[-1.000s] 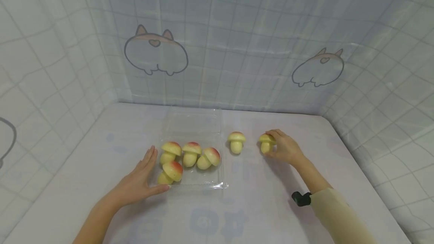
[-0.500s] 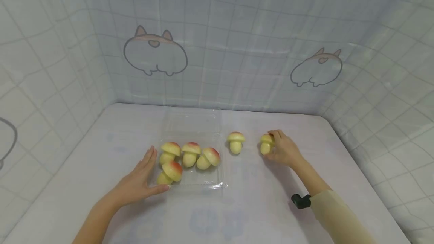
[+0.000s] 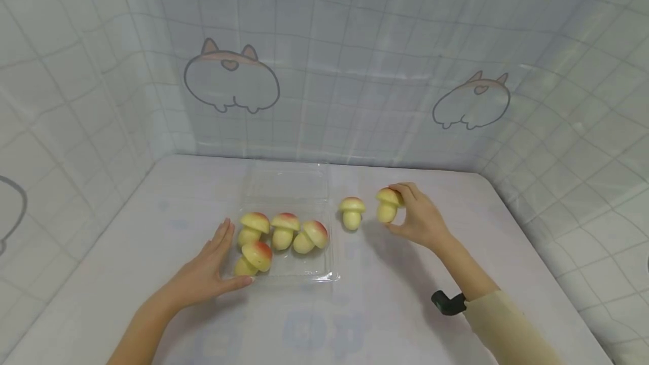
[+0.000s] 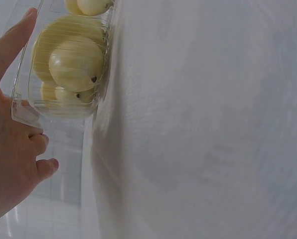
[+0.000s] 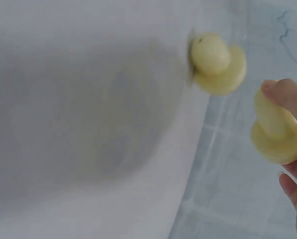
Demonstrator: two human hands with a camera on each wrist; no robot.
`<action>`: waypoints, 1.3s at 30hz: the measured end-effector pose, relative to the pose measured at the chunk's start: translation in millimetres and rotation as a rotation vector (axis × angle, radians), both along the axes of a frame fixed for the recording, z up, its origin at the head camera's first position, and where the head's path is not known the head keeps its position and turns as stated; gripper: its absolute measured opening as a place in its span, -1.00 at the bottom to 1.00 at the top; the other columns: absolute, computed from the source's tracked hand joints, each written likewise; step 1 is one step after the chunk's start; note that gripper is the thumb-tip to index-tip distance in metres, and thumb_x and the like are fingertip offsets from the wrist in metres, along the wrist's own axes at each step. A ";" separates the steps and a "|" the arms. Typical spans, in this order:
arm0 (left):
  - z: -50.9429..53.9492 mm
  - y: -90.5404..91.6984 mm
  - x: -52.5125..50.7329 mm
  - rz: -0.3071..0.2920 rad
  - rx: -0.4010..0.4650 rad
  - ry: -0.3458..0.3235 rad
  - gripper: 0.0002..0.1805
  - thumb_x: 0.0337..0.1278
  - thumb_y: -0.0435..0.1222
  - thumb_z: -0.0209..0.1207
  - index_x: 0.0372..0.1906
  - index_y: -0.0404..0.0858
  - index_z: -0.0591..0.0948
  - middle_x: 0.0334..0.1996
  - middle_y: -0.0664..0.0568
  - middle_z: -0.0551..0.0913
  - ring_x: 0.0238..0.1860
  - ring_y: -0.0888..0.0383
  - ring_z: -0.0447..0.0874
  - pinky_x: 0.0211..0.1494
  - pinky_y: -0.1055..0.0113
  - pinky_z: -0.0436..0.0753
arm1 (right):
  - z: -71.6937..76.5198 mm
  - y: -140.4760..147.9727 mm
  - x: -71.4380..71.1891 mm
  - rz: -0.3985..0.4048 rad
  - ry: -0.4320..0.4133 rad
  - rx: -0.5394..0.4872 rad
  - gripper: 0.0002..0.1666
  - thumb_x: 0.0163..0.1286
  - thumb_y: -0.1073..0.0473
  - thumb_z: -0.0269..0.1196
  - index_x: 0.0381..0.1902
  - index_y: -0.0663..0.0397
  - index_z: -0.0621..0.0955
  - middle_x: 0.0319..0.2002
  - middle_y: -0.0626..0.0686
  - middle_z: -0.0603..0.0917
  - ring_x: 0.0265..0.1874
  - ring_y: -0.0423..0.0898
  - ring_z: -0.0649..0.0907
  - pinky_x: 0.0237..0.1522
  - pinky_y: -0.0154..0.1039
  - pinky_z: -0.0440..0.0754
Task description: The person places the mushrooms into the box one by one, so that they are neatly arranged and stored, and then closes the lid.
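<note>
A: Where to look first?

B: At the right hand, thumb and fingers curved in a pinch around a smooth yellow mushroom-shaped piece with a red-tinged cap. Raised clear of the tabletop.

A: Gripped where, exactly?

B: Lengthwise: thumb at the stem end, fingertips at the cap, with a gap showing between piece and palm.

A: And how to manage this lift well?

B: Probably with a light, even pinch; likely to slip or roll under a hard squeeze, being so rounded. Best to move slowly, wrist steady, high enough to clear the second yellow mushroom-shaped piece, resting near the raised one and just beside the clear plastic container.

A: Any use for the left hand?

B: Spread around the container's left side and near corner, fingers fairly straight, gripping nothing. Good for steadying, most likely: press gently, to avoid flexing the thin wall or nudging the four red-and-yellow mushroom-shaped pieces inside.

A: Raised piece close to that left hand?

B: No, well apart, off to the right, with the container and the second piece in between.
</note>
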State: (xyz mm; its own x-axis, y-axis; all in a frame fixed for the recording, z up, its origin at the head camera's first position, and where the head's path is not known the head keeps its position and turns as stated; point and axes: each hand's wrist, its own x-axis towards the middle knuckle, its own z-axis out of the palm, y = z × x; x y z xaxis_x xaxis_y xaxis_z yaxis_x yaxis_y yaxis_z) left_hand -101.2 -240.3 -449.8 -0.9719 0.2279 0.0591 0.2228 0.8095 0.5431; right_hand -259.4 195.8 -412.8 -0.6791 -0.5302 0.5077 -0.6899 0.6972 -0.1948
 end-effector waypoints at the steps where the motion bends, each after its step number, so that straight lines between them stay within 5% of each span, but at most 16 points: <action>1: 0.1 -0.1 0.0 0.000 0.000 -0.001 0.31 -0.04 0.22 0.29 0.49 -0.45 -0.21 0.50 -0.32 -0.30 0.47 -0.30 -0.23 0.39 -0.27 0.00 | 2.2 -3.2 2.0 0.011 0.009 -0.006 -0.04 -0.18 0.08 0.57 0.20 0.18 0.41 0.06 0.14 0.49 -0.08 0.07 0.58 -0.06 0.01 0.59; 17: 1.6 0.7 -0.6 -0.005 -0.002 0.001 0.30 -0.03 0.21 0.29 0.48 -0.48 -0.19 0.50 -0.31 -0.31 0.47 -0.29 -0.24 0.39 -0.27 0.00 | 32.5 -46.1 33.0 0.083 0.112 -0.101 0.03 -0.27 0.09 0.60 0.20 0.21 0.39 0.08 0.13 0.47 -0.05 0.03 0.55 -0.04 -0.08 0.58; 39: -1.9 0.2 -1.6 -0.001 -0.001 0.003 0.30 -0.03 0.23 0.28 0.50 -0.38 -0.24 0.50 -0.30 -0.27 0.47 -0.28 -0.21 0.39 -0.26 0.03 | 43.2 -96.4 56.0 0.215 0.159 -0.098 0.04 -0.24 0.03 0.59 0.22 0.19 0.38 0.11 0.09 0.52 0.12 0.00 0.50 0.13 -0.11 0.50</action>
